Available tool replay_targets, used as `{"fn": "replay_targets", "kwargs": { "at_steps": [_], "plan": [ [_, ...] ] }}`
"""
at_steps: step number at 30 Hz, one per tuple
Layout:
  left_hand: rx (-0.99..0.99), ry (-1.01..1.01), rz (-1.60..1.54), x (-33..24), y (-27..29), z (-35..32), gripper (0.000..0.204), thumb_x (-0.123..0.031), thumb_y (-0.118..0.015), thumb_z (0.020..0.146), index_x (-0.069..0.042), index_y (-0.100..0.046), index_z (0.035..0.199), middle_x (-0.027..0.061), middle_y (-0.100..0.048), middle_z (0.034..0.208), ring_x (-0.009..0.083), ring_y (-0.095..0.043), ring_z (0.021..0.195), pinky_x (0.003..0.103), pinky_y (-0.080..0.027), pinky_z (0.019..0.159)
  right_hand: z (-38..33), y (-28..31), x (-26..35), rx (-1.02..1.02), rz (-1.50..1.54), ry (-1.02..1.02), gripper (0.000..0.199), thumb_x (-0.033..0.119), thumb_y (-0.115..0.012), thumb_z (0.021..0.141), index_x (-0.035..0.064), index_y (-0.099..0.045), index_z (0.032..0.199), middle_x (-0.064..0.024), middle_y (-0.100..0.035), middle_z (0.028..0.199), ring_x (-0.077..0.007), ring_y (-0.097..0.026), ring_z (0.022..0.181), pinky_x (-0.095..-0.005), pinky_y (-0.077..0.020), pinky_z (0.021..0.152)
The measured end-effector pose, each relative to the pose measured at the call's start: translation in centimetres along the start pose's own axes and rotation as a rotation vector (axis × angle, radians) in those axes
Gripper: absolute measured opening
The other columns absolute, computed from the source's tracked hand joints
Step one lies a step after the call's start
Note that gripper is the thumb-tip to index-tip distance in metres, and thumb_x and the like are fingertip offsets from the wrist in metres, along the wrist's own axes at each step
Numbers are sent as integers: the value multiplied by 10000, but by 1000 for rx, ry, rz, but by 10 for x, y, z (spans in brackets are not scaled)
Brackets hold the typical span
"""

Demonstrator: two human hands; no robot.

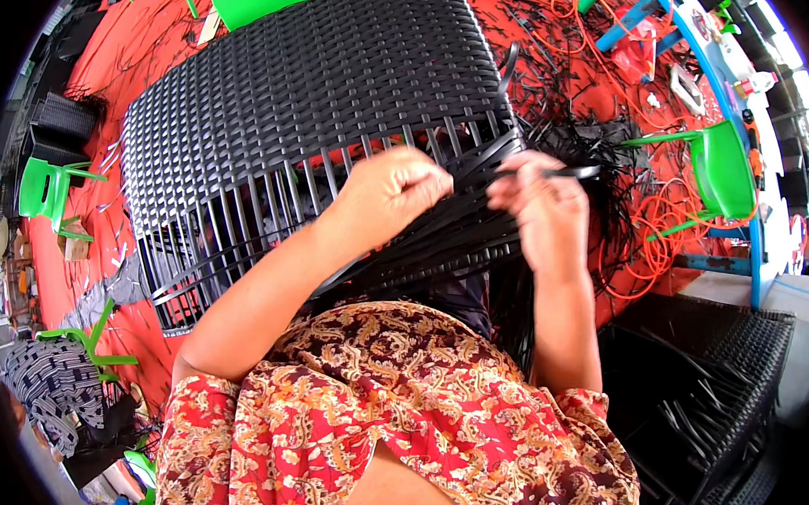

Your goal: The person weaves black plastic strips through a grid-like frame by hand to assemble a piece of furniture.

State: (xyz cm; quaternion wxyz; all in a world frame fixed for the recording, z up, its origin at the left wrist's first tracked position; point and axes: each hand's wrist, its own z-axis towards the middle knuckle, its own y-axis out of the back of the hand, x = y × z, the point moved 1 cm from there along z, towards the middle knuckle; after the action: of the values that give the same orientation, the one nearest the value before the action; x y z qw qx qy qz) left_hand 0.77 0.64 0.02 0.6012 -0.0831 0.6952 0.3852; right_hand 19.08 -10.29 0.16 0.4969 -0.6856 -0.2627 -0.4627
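Green plastic chair [45, 189] stands at far left. Next comes the black woven panel [313, 89], in front of the person, its nearer rods [290, 183] uncovered. The left hand [390, 189] is above these rods, fingers curled together — whether they clamp something, I cannot tell. Further right, the right hand [548, 206], blurred, seems to pinch a black strip [571, 173] — I think it is best kept flat, without twist, and pulled evenly.
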Motion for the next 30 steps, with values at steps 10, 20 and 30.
{"fn": "replay_targets", "kwargs": {
  "at_steps": [10,20,30],
  "plan": [
    [-85,-105,923,29,-46,95,170,-274,-639,793,-133,-665,703,114,-245,1489,337,-55,1408,660,-44,1038,82,39,-12,-196,-888,217,175,147,-602,890,39,-665,1012,-11,-593,651,-72,-566,578,-237,-454,545],
    [-167,53,545,48,-49,105,131,-302,-681,765,-228,-735,858,100,-213,1505,322,-85,1405,567,-4,1082,99,41,-31,-162,-671,62,118,78,-621,867,16,-640,966,27,-564,687,-32,-419,481,-193,-353,451],
    [-169,-62,-169,61,-8,67,126,-176,-673,809,-57,-701,839,167,-415,1351,234,-532,1075,321,-443,871,71,-10,-9,198,-1026,460,180,106,-630,843,25,-656,1001,-109,-627,927,-227,-596,800,-304,-476,718]
  ]
}}
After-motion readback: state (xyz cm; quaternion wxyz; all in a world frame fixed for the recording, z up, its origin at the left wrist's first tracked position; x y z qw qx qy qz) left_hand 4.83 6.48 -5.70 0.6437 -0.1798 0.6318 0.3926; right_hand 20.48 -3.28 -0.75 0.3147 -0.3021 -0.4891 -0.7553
